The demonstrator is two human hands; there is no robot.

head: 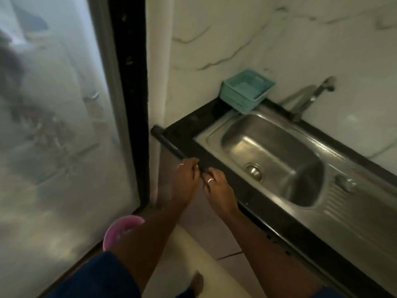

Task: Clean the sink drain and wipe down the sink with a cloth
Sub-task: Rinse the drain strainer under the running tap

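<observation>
A stainless steel sink (pixel 300 186) is set in a black counter (pixel 184 130) on the right. Its round metal drain (pixel 254 171) sits in the bottom of the basin. A metal tap (pixel 309 97) rises from the wall behind it. My left hand (pixel 185 179) and my right hand (pixel 219 190) are close together at the counter's front edge, left of the basin. Their fingers are curled and almost touch each other. The frame is too blurred to show anything held in them. No cloth is in view.
A teal plastic basket (pixel 247 91) stands on the counter's back corner against the marble wall. A frosted glass door with a dark frame (pixel 131 82) fills the left side. A pink round object (pixel 120 229) lies on the floor below my left arm.
</observation>
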